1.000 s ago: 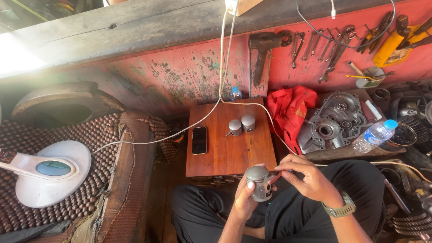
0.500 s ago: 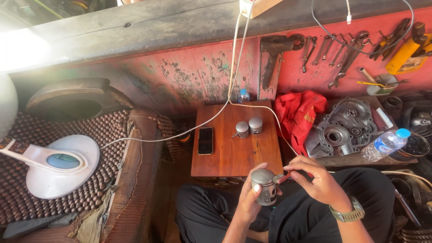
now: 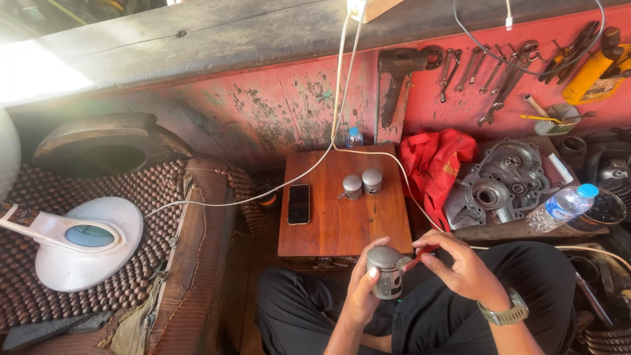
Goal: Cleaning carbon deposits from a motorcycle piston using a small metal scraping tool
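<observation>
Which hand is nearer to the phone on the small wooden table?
Left. The left hand holds the piston just below-right of the phone; the right hand is further right, beyond the piston.

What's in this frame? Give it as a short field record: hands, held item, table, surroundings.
left hand: left hand wraps the grey metal cylindrical piston, upright, above the lap
right hand: right hand pinches a small red-handled tool at the piston's side
table: small brown wooden table bears a black smartphone lying flat and two more grey metal pistons side by side
right of table: red cloth, grey metal engine casing, clear plastic water bottle with blue cap
wall: hanging steel wrenches
left: white round lamp on a beaded mat
</observation>
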